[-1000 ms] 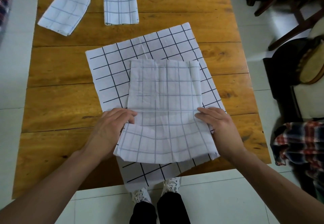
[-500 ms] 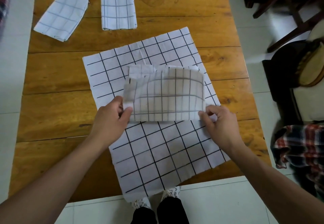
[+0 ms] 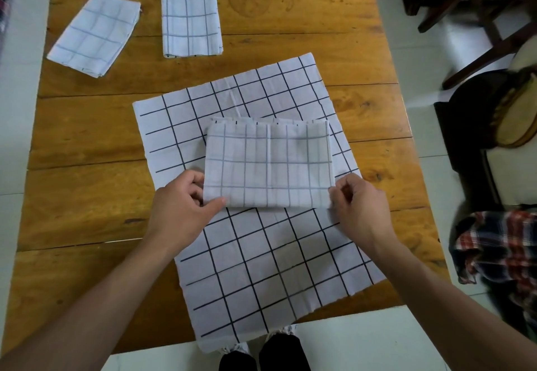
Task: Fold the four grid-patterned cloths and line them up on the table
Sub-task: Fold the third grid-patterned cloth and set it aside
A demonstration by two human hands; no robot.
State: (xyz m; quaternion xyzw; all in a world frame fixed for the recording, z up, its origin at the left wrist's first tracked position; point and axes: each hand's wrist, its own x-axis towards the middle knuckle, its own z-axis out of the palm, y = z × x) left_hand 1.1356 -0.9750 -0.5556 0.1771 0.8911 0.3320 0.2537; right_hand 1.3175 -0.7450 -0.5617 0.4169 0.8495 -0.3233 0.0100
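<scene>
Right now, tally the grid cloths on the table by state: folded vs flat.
Folded small, at the far edge: 2, the angled cloth and the upright cloth
Folded, held at its near corners by the left hand and right hand: 1, the middle cloth
Flat, unfolded: 1, the big cloth
Total: 4

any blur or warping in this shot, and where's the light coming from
Head view: wide-angle bending bows the table edges; the plaid cloth at the right edge is smeared, while the centre folded cloth is fairly sharp; soft daylight glares on the floor upper right.
</scene>
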